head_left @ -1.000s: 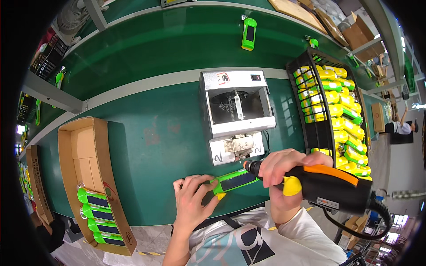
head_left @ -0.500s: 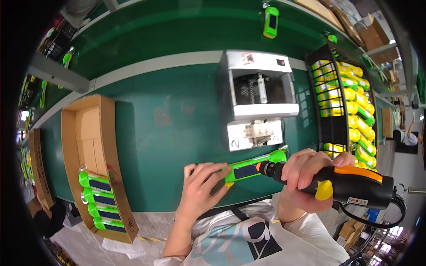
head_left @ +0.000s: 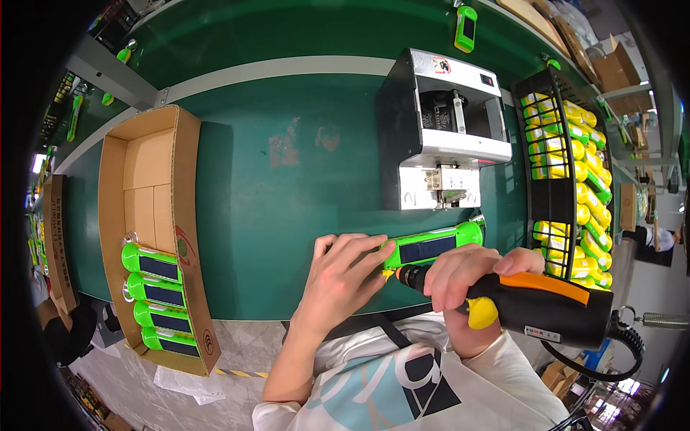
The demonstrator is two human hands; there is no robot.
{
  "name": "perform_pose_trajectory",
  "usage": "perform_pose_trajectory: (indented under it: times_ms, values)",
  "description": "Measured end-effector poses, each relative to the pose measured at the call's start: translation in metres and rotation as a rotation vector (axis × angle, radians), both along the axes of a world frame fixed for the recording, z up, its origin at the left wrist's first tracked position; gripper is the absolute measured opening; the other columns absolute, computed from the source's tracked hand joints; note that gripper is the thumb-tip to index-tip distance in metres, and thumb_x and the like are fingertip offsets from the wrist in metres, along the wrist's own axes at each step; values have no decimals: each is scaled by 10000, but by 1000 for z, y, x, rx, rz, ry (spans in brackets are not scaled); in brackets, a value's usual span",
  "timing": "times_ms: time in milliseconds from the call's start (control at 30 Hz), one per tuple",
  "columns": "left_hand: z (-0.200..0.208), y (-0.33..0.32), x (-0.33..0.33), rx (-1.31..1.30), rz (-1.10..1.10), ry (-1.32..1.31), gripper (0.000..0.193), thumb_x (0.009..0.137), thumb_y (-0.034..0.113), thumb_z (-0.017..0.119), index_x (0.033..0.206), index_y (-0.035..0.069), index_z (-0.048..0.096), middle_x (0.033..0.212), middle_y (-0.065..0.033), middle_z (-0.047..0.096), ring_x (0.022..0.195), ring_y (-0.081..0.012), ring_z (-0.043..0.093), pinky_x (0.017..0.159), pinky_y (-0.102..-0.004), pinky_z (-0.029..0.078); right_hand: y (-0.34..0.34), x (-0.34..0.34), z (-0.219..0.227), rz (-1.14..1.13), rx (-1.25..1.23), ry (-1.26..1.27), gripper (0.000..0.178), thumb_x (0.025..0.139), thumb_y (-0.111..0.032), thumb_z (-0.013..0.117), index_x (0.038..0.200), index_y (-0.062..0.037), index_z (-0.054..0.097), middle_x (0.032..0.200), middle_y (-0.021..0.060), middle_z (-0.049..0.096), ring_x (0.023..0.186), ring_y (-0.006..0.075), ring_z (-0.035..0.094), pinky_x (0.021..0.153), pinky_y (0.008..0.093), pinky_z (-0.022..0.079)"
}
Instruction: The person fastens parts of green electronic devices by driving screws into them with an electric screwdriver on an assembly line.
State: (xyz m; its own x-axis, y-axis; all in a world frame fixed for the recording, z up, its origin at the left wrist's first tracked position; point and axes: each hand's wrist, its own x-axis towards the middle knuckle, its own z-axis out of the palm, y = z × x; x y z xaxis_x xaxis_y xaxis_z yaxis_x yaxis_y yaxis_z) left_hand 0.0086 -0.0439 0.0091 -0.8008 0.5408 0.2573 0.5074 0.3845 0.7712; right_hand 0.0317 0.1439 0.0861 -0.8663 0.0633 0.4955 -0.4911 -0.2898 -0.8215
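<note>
A green bench (head_left: 280,251) is spreading beneath everything. On its left side an open carton (head_left: 188,194) is lying lengthwise, and four green lamps (head_left: 164,294) with dark panels are sitting in a row in its near end. A silver and black machine (head_left: 460,146) is standing right of the bench's middle, its pale base facing the person. Farther right, a black crate (head_left: 553,201) is holding a heap of yellow and green pieces (head_left: 595,194). A white shirt (head_left: 381,388) is showing at the lower edge.

The black driver (head_left: 546,310), with its orange lever, is lying almost level in the right hand (head_left: 467,287), which is wrapping its fingers around the front of the body. The left hand (head_left: 348,276) is bending its fingers forward and pinching the left end of the lamp (head_left: 428,248) between fingers and thumb. This lamp is resting on the bench near its front edge, just in front of the machine, its dark panel facing up. A yellow cap (head_left: 482,313) is bulging beside the right hand, against the driver. A small yellow bit (head_left: 388,274) is sticking out below the lamp's left end, by the left thumb; the driver's tip is pointing toward it, whether touching I cannot tell.
</note>
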Motion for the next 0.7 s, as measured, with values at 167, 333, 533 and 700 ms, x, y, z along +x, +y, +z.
perform_pose_trajectory:
  times_ms: [167, 333, 533, 700]
  values:
    - [-1, -2, 2, 17, 17, 12, 481, 739, 77, 851, 1210, 100, 752, 1276, -17, 714, 1126, -226, 664, 981, -392, 410, -11, 4, -7, -165, 46, -51, 336, 1042, -238, 674, 1189, -153, 385, 649, 54, 586, 486, 212, 597, 515, 359, 526]
    - [-3, 0, 2, 28, 21, 33, 484, 744, 86, 854, 1216, 103, 751, 1280, -18, 706, 1122, -227, 663, 983, -391, 413, -15, 9, -20, -187, 25, -20, 434, 1001, -284, 741, 1204, -145, 384, 691, 49, 601, 514, 193, 609, 534, 346, 538]
    - [-6, -2, 4, 30, 29, 80, 487, 756, 118, 867, 1228, 122, 749, 1254, -18, 705, 1112, -219, 665, 975, -387, 420, -17, 10, -27, -104, 141, 105, 459, 989, -257, 750, 1215, -117, 375, 732, 68, 608, 548, 190, 622, 567, 354, 570]
    - [-11, -2, 7, 52, 52, 120, 467, 775, 139, 865, 1227, 129, 751, 1225, -8, 706, 1098, -200, 667, 958, -383, 422, -27, 11, -38, -154, 315, 155, 392, 1000, -195, 702, 1188, -102, 371, 789, 94, 613, 553, 186, 613, 537, 340, 543]
